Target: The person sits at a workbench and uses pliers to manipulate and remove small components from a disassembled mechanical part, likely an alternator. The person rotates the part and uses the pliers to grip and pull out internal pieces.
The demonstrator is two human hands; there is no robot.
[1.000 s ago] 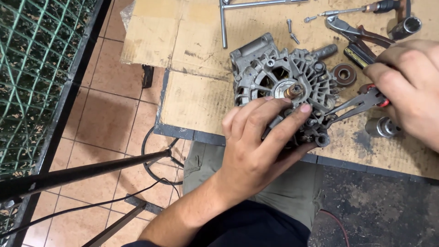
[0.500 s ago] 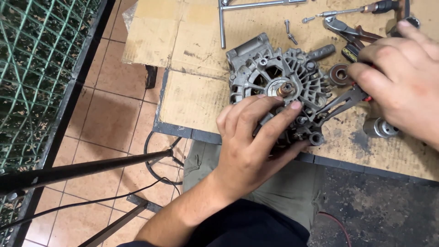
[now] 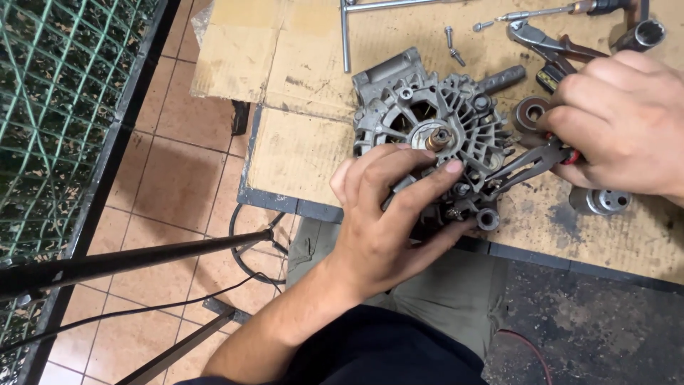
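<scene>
At the near edge of the cardboard-covered workbench (image 3: 306, 153), the left hand (image 3: 388, 214) grips a grey alternator housing (image 3: 434, 128) while the right hand (image 3: 620, 121) presses red-handled pliers (image 3: 531, 160) against its right side, a bearing (image 3: 531, 113) just beside them.

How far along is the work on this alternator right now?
Done, apparently: a bearing, bolts and a pulley-like metal piece lie loose on the cardboard. In hand: the left hand steadies the alternator at the bench edge while the right hand works pliers at its side. Left: the housing halves look joined, and the shaft end sits in the middle.
</scene>
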